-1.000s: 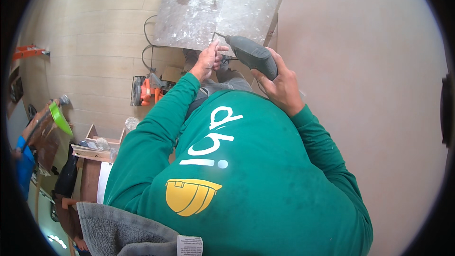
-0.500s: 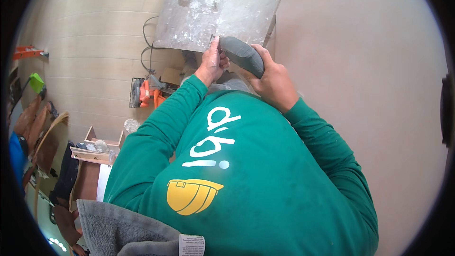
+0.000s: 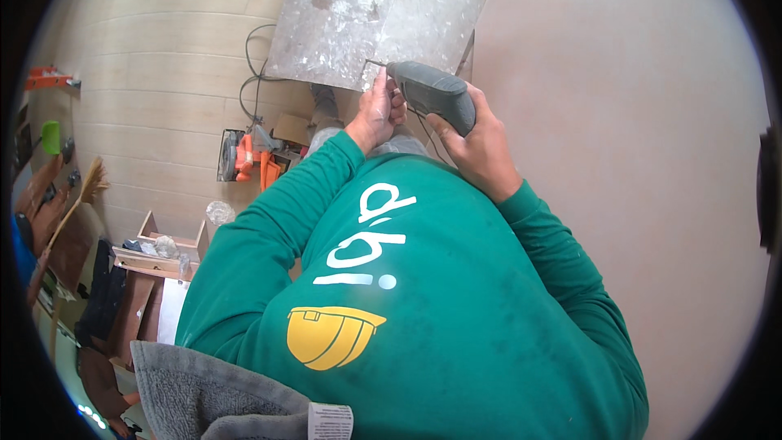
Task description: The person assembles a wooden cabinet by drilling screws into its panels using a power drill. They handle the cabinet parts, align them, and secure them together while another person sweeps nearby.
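Dark grey power drill (image 3: 432, 94), upper centre of the frame, chunky and matte, thin bit touching the edge of a paint-spattered grey board (image 3: 379, 8). Right hand (image 3: 481, 143) with fingers wrapped tight round the drill's body, left hand (image 3: 376, 110) with fingers curled closed at the drill's nose. Pale tiled floor (image 3: 163, 33) at left with an orange circular saw (image 3: 248, 155) and black cable (image 3: 252, 73); plain beige wall (image 3: 635, 155) at right.

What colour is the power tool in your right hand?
Dark grey body, clearest in the head view: power tool, gripped by the right hand.
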`<state>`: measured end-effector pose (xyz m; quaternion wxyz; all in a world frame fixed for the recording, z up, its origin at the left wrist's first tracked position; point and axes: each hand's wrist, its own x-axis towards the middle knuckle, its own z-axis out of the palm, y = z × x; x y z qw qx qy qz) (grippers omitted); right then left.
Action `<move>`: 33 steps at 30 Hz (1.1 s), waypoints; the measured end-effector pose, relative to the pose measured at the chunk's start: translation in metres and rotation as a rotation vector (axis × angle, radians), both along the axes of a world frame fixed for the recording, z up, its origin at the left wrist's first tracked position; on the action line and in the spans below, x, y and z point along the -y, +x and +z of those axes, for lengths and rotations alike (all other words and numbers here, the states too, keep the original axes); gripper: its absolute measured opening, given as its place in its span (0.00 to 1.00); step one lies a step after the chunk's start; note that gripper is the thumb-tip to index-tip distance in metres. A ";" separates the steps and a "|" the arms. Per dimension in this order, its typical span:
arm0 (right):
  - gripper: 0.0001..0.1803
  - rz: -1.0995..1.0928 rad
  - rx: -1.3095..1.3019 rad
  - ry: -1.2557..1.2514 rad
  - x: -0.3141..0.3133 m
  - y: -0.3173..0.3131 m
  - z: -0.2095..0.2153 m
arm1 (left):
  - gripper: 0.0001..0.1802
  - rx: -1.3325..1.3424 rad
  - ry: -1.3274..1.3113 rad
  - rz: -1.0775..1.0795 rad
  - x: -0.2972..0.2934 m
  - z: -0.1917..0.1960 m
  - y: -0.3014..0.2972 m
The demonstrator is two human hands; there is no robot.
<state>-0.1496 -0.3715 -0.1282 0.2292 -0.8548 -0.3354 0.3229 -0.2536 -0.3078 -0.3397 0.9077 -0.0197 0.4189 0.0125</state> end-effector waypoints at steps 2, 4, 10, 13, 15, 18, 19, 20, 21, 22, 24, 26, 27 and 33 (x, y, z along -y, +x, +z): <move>0.35 -0.004 -0.001 -0.002 0.000 -0.001 0.003 | 0.26 -0.035 -0.014 -0.004 -0.001 0.006 0.001; 0.35 -0.002 0.002 -0.010 0.000 -0.001 0.005 | 0.25 -0.059 -0.039 -0.012 -0.003 0.002 0.000; 0.32 0.124 0.038 -0.081 -0.035 0.001 0.020 | 0.26 -0.082 -0.036 -0.025 -0.007 -0.011 -0.004; 0.31 0.207 0.058 -0.122 -0.049 0.004 0.020 | 0.28 -0.093 -0.013 -0.048 -0.005 -0.022 -0.010; 0.32 0.228 0.053 -0.129 -0.053 0.004 0.023 | 0.25 -0.099 -0.013 -0.058 -0.005 -0.035 -0.015; 0.32 0.255 0.063 -0.146 -0.056 0.004 0.026 | 0.20 -0.139 -0.021 -0.075 -0.012 -0.056 -0.019; 0.33 0.261 0.070 -0.154 -0.056 0.004 0.028 | 0.21 -0.167 -0.013 -0.088 -0.015 -0.061 -0.017; 0.33 0.240 0.048 -0.148 -0.057 0.003 0.030 | 0.22 -0.194 -0.004 -0.103 -0.019 -0.066 -0.016; 0.33 0.226 0.030 -0.142 -0.060 0.001 0.035 | 0.28 -0.227 0.016 -0.115 -0.019 -0.079 -0.014; 0.33 0.208 0.013 -0.134 -0.063 0.002 0.039 | 0.28 -0.220 0.010 -0.105 -0.021 -0.090 -0.011; 0.34 0.189 0.007 -0.119 -0.063 0.004 0.039 | 0.28 -0.211 -0.006 -0.089 -0.026 -0.106 -0.006; 0.34 0.183 0.013 -0.134 -0.064 0.002 0.038 | 0.26 -0.208 -0.055 -0.036 -0.029 -0.117 0.002; 0.34 0.185 0.021 -0.148 -0.064 -0.001 0.038 | 0.25 -0.219 -0.091 -0.021 -0.033 -0.117 0.006; 0.34 0.137 0.087 -0.071 -0.042 0.006 0.042 | 0.24 -0.250 -0.200 -0.017 -0.036 -0.116 0.012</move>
